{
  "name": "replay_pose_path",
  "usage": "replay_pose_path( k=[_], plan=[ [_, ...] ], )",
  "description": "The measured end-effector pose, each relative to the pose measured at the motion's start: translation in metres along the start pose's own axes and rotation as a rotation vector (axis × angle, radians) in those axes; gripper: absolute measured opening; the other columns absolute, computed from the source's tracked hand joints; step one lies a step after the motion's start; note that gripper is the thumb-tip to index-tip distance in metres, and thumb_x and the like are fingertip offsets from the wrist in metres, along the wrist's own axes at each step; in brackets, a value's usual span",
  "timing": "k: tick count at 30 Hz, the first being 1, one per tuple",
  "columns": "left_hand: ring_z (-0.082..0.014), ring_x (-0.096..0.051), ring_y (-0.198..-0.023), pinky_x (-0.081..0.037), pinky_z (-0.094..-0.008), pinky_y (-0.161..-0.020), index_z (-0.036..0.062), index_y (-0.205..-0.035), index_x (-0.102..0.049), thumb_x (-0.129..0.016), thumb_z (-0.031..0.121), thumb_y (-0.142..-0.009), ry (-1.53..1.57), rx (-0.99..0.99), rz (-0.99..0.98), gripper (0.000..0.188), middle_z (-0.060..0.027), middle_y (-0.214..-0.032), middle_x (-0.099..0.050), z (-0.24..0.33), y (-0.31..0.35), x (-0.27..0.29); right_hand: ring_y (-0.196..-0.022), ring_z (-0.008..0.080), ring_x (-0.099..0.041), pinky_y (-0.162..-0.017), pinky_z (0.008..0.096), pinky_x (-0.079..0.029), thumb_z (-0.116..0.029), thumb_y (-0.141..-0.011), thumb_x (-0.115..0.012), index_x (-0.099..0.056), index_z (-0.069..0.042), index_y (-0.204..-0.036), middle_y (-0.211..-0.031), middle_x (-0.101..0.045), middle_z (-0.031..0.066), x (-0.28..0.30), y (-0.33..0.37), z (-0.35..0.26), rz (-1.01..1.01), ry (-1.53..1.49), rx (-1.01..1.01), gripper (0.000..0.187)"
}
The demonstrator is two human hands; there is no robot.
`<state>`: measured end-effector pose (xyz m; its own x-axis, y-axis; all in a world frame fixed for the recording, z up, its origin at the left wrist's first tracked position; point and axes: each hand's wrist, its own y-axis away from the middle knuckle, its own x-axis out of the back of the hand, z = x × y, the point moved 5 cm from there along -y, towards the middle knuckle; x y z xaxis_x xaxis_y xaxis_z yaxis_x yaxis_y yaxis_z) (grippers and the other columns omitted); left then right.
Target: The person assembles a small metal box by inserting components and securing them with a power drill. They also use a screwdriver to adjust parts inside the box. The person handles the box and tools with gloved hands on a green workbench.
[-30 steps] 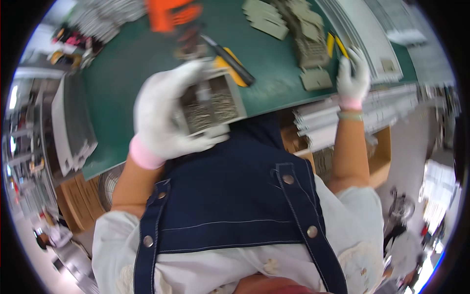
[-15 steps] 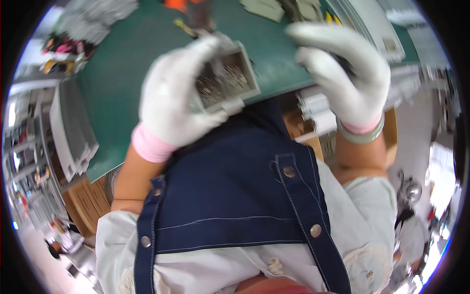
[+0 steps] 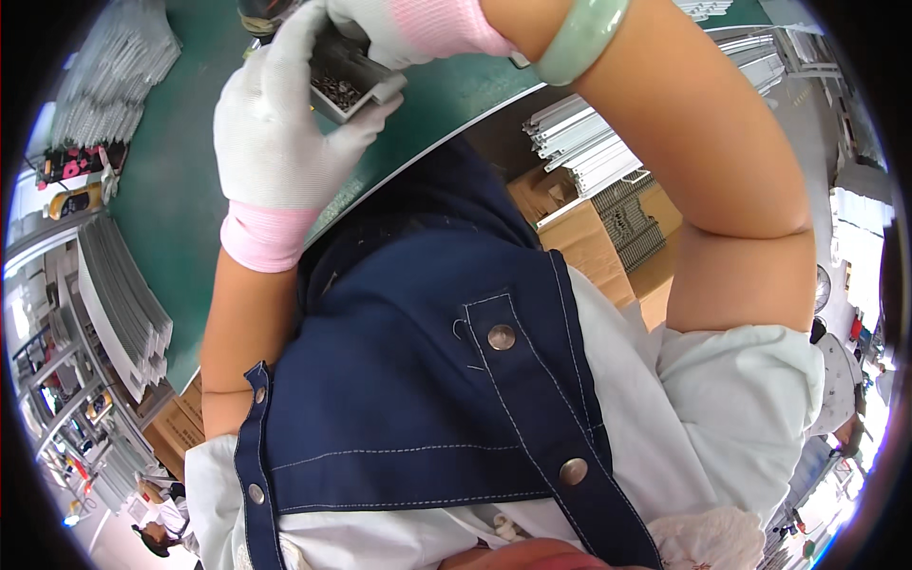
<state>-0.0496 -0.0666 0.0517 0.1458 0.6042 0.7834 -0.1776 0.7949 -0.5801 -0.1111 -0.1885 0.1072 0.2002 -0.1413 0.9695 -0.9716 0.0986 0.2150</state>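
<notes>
The small grey screw box (image 3: 364,101) sits above the green worktable (image 3: 180,190), held in the gloved left hand (image 3: 275,133), which is partly closed around it, fingers along the outer side and thumb against the near wall. Small screws (image 3: 339,91) lie in its near section. The gloved right hand (image 3: 375,28) is now right over the far side of the box, fingers bent; whether it pinches anything cannot be told, as the fingertips are hidden. Half a second ago this hand was in the air, apart from the box, and a second ago it was out by the yellow-handled tool. A pale green bangle (image 3: 581,38) circles the right wrist. Past the table edge are an open cardboard box (image 3: 579,252) and white metal strips (image 3: 584,142); to the left, stacked grey panels (image 3: 119,294). Farther off, another person (image 3: 166,522) appears at lower left.
</notes>
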Motion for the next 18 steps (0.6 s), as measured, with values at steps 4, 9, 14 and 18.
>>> replay_pose_path(
  k=[4,9,14,18],
  plan=[
    [-0.0278,-0.069,-0.087,-0.054,-0.0388,-0.080,0.0030,-0.130,-0.058,-0.092,0.022,-0.064,-0.083,0.021,-0.084,0.076,-0.0108,-0.097,-0.072,0.011,0.002,-0.005,-0.092,0.0344,-0.074,-0.082,0.0405,-0.058,-0.016,-0.079,-0.070,-0.078,-0.002,-0.092,-0.095,-0.076,0.0189,-0.019,0.000,0.003,0.020,-0.001,0.012,0.020],
    [-0.0279,-0.068,-0.087,-0.053,-0.0392,-0.079,0.0021,-0.131,-0.058,-0.092,0.025,-0.065,-0.061,-0.031,-0.003,0.078,-0.0097,-0.095,-0.071,0.008,0.011,-0.011,-0.089,0.0348,-0.071,-0.083,0.0414,-0.055,-0.018,-0.077,-0.065,-0.077,-0.005,-0.083,-0.091,-0.073,0.0162,-0.053,-0.007,0.005,0.396,0.033,0.221,0.018],
    [-0.0293,-0.068,-0.087,-0.053,-0.0402,-0.081,0.0021,-0.133,-0.058,-0.092,0.025,-0.065,-0.021,0.006,-0.003,0.079,-0.0098,-0.095,-0.071,0.002,0.018,-0.007,-0.091,0.0332,-0.065,-0.084,0.0418,-0.051,-0.016,-0.075,-0.064,-0.072,-0.004,-0.083,-0.094,-0.068,0.0137,-0.054,0.005,0.003,0.715,-0.138,0.385,0.016],
    [-0.0313,-0.067,-0.093,-0.052,-0.0426,-0.084,0.0021,-0.135,-0.055,-0.089,0.026,-0.066,0.000,-0.015,0.004,0.081,-0.0106,-0.111,-0.069,0.005,0.017,0.001,-0.109,0.0347,-0.065,-0.091,0.0421,-0.052,-0.005,-0.084,-0.068,-0.069,-0.003,-0.087,-0.118,-0.068,0.0168,-0.048,0.019,0.004,0.771,-0.202,0.370,0.003]
  ],
)
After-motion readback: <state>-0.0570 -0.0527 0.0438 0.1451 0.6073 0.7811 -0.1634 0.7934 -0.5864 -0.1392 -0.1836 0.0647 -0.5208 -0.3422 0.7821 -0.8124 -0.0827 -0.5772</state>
